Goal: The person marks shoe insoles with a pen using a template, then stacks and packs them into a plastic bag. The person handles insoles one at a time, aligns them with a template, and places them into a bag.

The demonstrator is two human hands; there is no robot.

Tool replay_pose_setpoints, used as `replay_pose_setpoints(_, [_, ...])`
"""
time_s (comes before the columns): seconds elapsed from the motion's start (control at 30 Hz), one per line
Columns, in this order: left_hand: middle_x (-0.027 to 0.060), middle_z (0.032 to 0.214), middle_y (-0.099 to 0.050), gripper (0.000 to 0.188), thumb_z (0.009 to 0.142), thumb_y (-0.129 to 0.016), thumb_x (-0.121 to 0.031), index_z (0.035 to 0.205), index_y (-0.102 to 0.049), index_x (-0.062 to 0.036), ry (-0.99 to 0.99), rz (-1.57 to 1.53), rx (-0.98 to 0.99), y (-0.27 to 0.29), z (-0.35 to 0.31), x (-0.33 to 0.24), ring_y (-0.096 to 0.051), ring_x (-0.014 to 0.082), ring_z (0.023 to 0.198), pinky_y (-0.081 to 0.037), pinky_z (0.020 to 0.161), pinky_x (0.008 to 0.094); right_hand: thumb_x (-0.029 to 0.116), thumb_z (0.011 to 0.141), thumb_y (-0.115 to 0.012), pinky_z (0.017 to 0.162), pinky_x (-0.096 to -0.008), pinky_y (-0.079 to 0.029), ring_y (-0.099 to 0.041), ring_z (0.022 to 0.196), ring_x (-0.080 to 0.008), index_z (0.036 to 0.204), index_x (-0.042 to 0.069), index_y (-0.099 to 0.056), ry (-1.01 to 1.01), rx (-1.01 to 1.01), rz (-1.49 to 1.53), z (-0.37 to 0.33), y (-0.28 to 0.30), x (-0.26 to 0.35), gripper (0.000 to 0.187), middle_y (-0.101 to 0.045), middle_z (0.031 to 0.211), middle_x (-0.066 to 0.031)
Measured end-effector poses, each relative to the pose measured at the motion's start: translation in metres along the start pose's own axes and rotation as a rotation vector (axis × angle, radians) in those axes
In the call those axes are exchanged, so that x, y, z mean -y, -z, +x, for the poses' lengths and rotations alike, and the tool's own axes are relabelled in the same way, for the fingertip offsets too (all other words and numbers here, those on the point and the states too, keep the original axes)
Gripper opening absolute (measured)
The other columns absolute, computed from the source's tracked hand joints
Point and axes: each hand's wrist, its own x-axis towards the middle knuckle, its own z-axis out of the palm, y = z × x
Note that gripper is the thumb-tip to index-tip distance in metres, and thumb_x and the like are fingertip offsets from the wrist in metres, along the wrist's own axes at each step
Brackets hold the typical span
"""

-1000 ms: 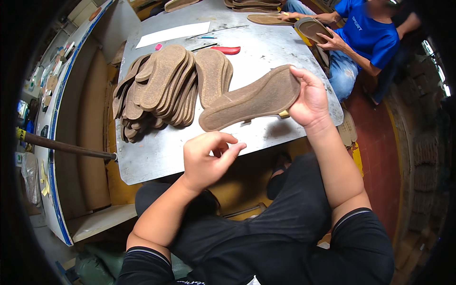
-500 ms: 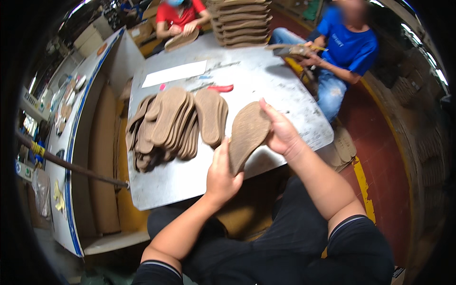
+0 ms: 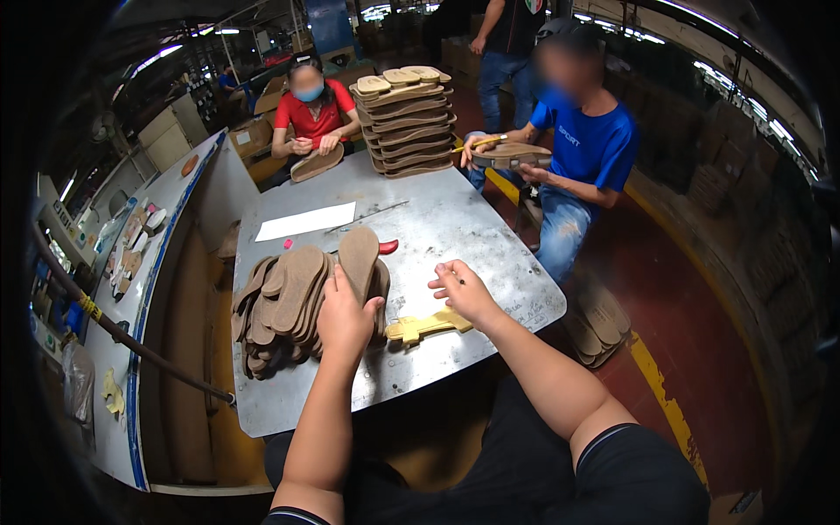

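My left hand (image 3: 344, 319) grips a brown shoe sole (image 3: 358, 254) at its lower end, the thumb out to the right. The sole stands over a small stack of matching soles at the right of a larger pile of brown soles (image 3: 296, 284). My right hand (image 3: 467, 296) is raised over the table, its fingers curled. A small dark tip shows at these fingers, too small to name. Below that hand lies a flat yellow piece (image 3: 427, 325) with short side arms; its kind is unclear.
On the metal table (image 3: 490, 236) lie a white sheet (image 3: 306, 220) and a red-handled tool (image 3: 388, 248). A tall stack of soles (image 3: 407, 131) stands at the far edge. Two people sit across, each holding a sole. A metal bar (image 3: 157, 350) crosses at left.
The sole has gone from between both hands to the left, over the small stack, in my left hand. My right hand has let go of it. The view has tilted up; the yellow piece now shows.
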Motion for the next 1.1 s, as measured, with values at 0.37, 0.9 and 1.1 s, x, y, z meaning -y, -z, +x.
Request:
replay_pose_setpoints(0.37, [0.0224,0.171,-0.052,0.077,0.100,-0.082,-0.041,0.159,-0.058,0.0027,-0.203,0.303,0.027,-0.022,-0.081,-0.040,-0.049,0.0494,0.155,-0.038,0.129,0.0660,0.041,0.111,-0.072,0.087,-0.0511,-0.061,-0.079,0.096,-0.0440,0.128,0.004,-0.067,0.271,-0.086,-0.499,-0.009,-0.004,0.002,0.041,-0.081,0.103,-0.0248])
replay_pose_setpoints(0.9, [0.0223,0.083,-0.076,0.033,0.101,-0.077,-0.029,0.081,-0.077,-0.0031,-0.055,0.051,0.116,0.001,-0.162,0.116,-0.074,0.0469,0.079,-0.060,0.076,0.0578,0.025,0.104,-0.075,0.125,-0.0539,-0.045,-0.058,0.142,-0.0528,0.162,-0.010,-0.042,-0.044,0.052,-0.964,-0.037,-0.015,0.023,0.076,-0.077,0.130,-0.0296])
replay_pose_setpoints(1.1, [0.0241,0.092,-0.078,0.030,0.101,-0.077,-0.030,0.091,-0.078,-0.0021,-0.042,0.040,0.170,-0.013,-0.164,0.117,-0.076,0.0458,0.089,-0.061,0.081,0.0570,0.035,0.105,-0.076,0.136,-0.0647,-0.024,-0.040,0.157,-0.0568,0.166,-0.009,-0.038,0.109,-0.123,-1.093,-0.027,-0.019,-0.018,0.084,-0.072,0.143,-0.0283])
